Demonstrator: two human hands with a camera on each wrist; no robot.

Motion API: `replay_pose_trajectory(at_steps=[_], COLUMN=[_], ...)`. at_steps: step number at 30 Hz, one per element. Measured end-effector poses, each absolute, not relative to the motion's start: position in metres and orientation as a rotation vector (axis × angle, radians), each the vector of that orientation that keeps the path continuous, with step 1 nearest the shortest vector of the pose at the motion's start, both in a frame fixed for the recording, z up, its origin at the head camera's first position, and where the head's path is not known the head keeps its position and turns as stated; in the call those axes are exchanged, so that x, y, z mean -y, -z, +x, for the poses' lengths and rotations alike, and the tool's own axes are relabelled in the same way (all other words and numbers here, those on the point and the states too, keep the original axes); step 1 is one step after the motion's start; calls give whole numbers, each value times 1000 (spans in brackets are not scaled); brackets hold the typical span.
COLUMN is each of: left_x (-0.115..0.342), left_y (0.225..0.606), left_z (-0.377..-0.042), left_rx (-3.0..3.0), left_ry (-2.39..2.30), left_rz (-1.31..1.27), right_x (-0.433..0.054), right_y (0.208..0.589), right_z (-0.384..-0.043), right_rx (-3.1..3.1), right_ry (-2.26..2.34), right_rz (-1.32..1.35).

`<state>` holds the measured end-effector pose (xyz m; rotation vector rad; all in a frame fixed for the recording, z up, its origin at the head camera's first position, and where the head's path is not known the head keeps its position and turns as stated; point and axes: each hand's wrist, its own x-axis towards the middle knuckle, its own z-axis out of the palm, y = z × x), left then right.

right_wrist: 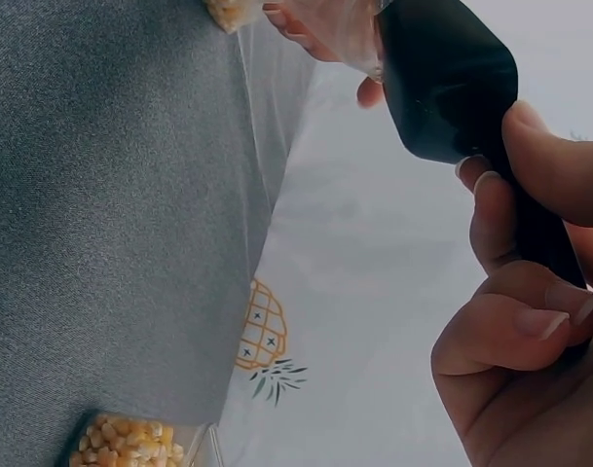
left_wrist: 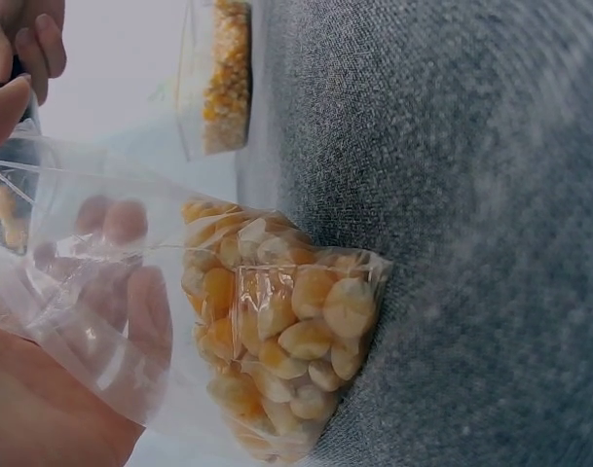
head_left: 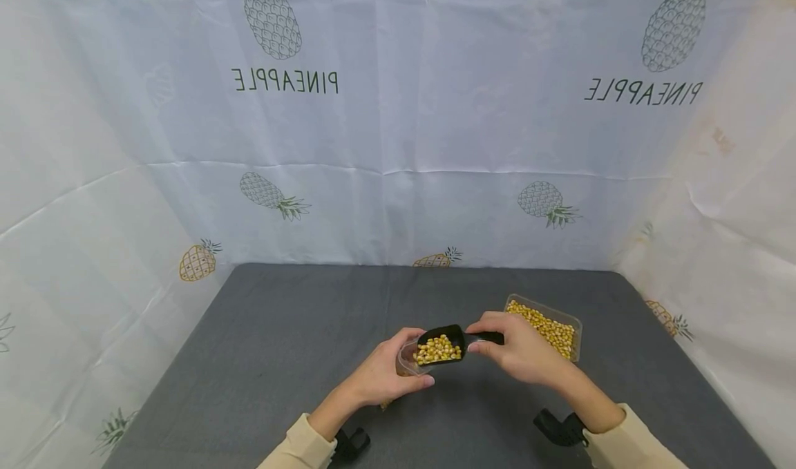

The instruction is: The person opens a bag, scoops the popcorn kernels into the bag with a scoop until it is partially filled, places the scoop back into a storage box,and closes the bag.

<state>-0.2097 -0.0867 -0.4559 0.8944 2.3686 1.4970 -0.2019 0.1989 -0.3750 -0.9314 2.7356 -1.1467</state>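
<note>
My right hand (head_left: 519, 348) grips the handle of a black scoop (right_wrist: 450, 83), its bowl loaded with yellow corn kernels (head_left: 438, 350). The scoop's front reaches over the mouth of a clear plastic bag (left_wrist: 101, 321). Around the upper part of that bag curl the fingers and thumb of my left hand (head_left: 385, 372), holding its mouth apart. Corn kernels (left_wrist: 286, 326) fill the bottom of the bag, which hangs at the grey tabletop; whether it touches the cloth is hard to tell.
Behind my right hand stands a clear rectangular container (head_left: 580, 341) of corn kernels. Grey cloth covers the table (head_left: 298, 331). A white curtain (head_left: 385, 130) with pineapple prints hangs at the back and sides. Black straps (head_left: 560, 429) are on both wrists.
</note>
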Motion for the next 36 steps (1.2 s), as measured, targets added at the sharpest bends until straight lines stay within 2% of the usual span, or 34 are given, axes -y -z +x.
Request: replay_pose_trajectory(at_steps=[36], left_x=[86], left_y=[456], left_z=[-212], left_rx=[-2380], left_ry=[-1518], left_rz=[927], right_x=[-178], right_y=[366], right_z=[-197], right_rx=[-2854], right_ry=[884], right_rz=[-1187])
